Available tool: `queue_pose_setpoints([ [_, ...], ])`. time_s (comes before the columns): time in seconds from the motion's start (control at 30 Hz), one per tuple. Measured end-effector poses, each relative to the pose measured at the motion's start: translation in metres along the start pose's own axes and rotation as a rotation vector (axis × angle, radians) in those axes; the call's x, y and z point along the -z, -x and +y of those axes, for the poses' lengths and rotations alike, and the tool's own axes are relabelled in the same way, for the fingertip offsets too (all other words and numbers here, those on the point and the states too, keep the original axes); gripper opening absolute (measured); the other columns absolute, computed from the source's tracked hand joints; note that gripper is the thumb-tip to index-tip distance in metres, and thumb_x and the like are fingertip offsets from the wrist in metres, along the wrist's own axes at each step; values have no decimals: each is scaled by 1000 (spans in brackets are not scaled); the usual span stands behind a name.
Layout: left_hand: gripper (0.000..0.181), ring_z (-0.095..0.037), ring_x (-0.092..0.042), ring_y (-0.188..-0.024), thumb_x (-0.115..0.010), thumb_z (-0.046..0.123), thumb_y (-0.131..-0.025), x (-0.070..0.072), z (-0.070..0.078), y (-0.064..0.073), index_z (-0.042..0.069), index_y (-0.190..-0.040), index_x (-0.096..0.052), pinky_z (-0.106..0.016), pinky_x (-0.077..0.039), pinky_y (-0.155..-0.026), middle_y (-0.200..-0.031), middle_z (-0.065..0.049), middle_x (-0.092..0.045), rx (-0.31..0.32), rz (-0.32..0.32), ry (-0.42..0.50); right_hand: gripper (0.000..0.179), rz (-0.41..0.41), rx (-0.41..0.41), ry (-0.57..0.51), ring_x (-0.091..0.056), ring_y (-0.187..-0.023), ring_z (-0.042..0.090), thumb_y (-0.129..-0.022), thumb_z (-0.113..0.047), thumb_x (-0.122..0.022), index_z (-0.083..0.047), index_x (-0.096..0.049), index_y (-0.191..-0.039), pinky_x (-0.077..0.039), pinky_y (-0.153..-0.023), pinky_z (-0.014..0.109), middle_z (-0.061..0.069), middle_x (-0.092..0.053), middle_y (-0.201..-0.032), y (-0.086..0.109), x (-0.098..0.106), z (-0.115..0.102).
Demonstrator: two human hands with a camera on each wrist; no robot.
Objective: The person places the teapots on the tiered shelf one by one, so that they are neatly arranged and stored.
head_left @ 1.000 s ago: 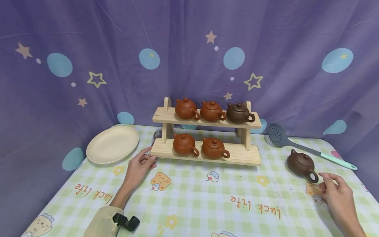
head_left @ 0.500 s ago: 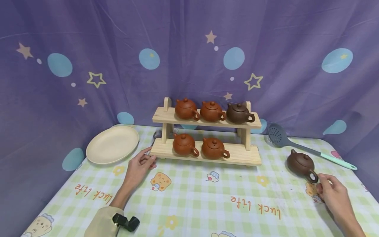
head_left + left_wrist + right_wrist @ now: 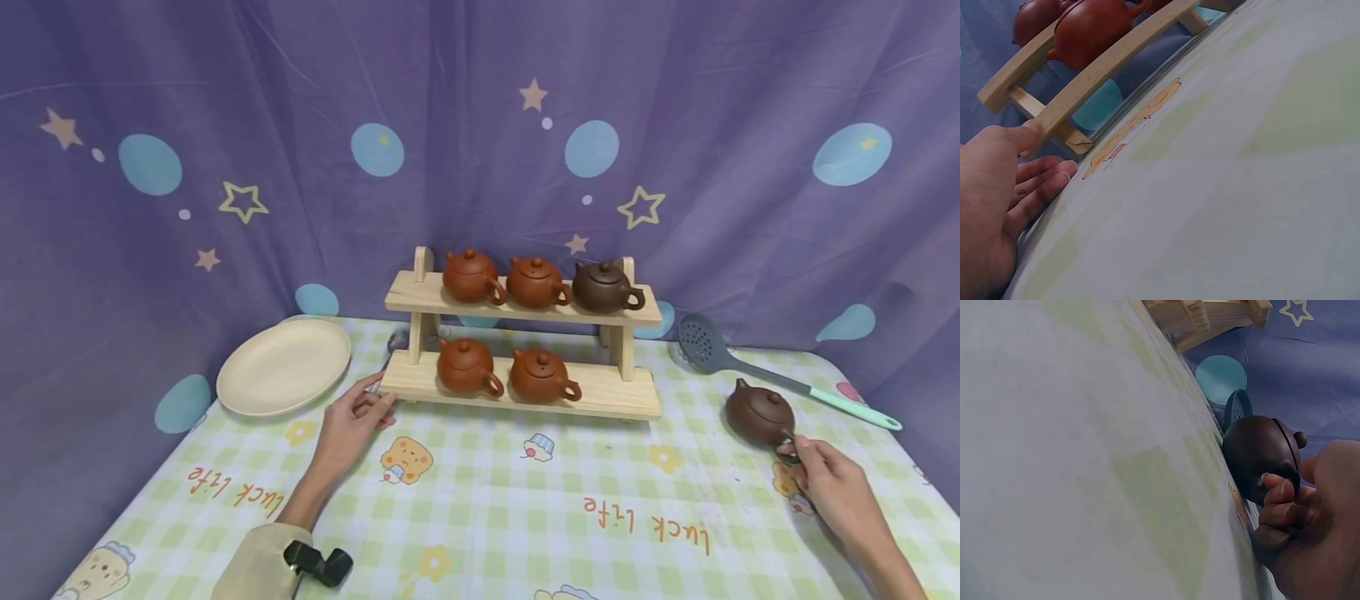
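My right hand [image 3: 842, 487] pinches the handle of a dark brown teapot [image 3: 759, 417] that sits on the tablecloth at the right. In the right wrist view its fingers curl round the handle, hiding most of it. At the left, my left hand [image 3: 352, 425] holds the end of a two-tier wooden shelf [image 3: 607, 400]. The left wrist view shows the thumb [image 3: 1030, 128] on the lower board's end and the other fingers below it. On the upper board stand two reddish-brown teapots [image 3: 470, 279] and a dark brown one [image 3: 606, 287]; two more reddish-brown teapots [image 3: 465, 368] stand on the lower board.
Behind the held teapot lies a slotted skimmer [image 3: 703, 343] with a mint handle. A cream plate [image 3: 285, 367] rests at the back left, and a dark spoon-like utensil [image 3: 398, 340] shows partly behind the shelf's left end. A purple curtain [image 3: 480, 167] closes off the back.
My right hand has moved left to the dark brown teapot and taken its handle between thumb and fingers. The left hand, shelf and other teapots stay where they were.
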State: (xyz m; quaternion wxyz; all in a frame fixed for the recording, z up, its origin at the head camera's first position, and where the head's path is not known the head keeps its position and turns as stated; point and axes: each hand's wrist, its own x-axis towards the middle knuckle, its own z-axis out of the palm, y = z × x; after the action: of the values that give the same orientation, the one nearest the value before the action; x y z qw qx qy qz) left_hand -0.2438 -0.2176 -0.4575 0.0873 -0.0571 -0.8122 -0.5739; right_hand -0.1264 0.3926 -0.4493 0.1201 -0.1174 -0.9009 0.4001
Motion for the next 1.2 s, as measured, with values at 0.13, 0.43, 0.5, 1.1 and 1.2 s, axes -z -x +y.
queue_pose_setpoints([
  [0.13,56,-21,-74,-78,-69,29,-103,0,2,1,5,-150,-52,-26,-63,-74,-96,-18,-72,-10,2,-8,55,0,-9,17,-45,-63,12,-115,-37,-32,9,-61,-117,-35,-53,30,1,-49,-74,-1,-1,0],
  [0.43,55,-21,-74,-77,-70,32,-102,-1,2,2,7,-149,-54,-28,-63,-74,-94,-18,-72,-13,6,8,55,9,-26,96,-46,-66,11,-114,-39,-29,5,-61,-114,-33,-56,27,3,-52,-74,-1,0,-1],
  [0.5,56,-21,-74,-78,-70,32,-102,-1,2,2,7,-150,-54,-28,-63,-74,-95,-18,-72,-15,1,12,53,28,-20,122,-47,-67,10,-114,-38,-30,4,-62,-113,-33,-57,26,3,-53,-74,-1,1,0],
  [1.1,49,-36,-73,-81,-67,13,-104,0,42,14,-3,-148,-52,-31,-64,-75,-97,-28,-69,1,-10,7,48,98,-58,110,-46,-73,8,-114,-37,-32,0,-63,-110,-33,-61,29,5,-57,-81,2,-4,-5],
  [1.2,49,-35,-73,-82,-66,13,-104,0,43,15,-2,-148,-52,-31,-64,-76,-97,-28,-69,6,-10,9,47,112,-49,86,-47,-69,8,-114,-38,-34,-1,-62,-107,-38,-56,28,3,-57,-80,5,-6,-8],
])
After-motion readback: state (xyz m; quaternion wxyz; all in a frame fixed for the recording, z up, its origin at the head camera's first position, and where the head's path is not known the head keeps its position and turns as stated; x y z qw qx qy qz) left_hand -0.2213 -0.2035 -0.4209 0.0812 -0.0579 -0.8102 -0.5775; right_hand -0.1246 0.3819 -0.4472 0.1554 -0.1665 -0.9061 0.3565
